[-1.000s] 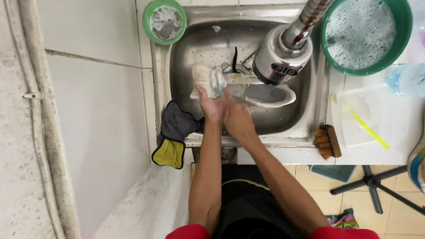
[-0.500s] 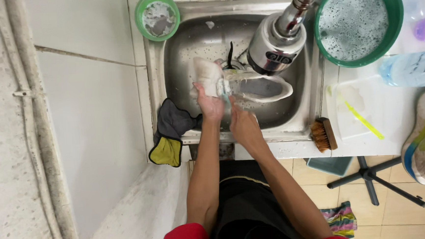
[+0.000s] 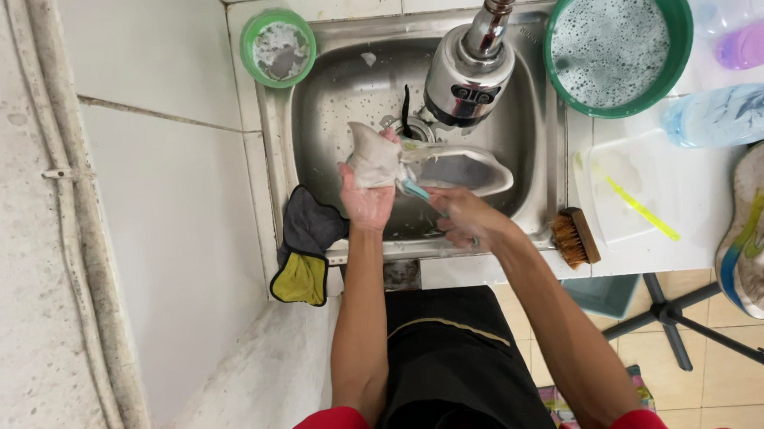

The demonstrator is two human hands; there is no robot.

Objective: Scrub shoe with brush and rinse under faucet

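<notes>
Shoe (image 3: 432,163) first: a pale, grubby one, lying on its side in the steel sink (image 3: 323,112), just below the big chrome tap head (image 3: 469,81). My left hand (image 3: 365,198) is clamped around its heel end, fingers curled over the fabric. My right hand (image 3: 464,218) is closed on a small brush with a teal handle (image 3: 416,188), its head pressed against the shoe right beside my left hand; I cannot make out the bristles. Both forearms reach up from the lower edge of the view, over my dark apron and red sleeves.

Moving outward, a grey and yellow cloth (image 3: 304,246) hangs over the sink's front left corner. A small green cup (image 3: 277,46) with suds in it sits on the back left corner of the sink. To the right of the tap stands a green basin (image 3: 616,37) full of foamy water. On the white counter (image 3: 710,230) right of the sink I see a wooden scrubbing brush (image 3: 572,236) at the front edge, a thin yellow-green stick (image 3: 642,209), two plastic bottles (image 3: 729,114) lying farther back, and another worn shoe (image 3: 763,235) at the far right edge.
</notes>
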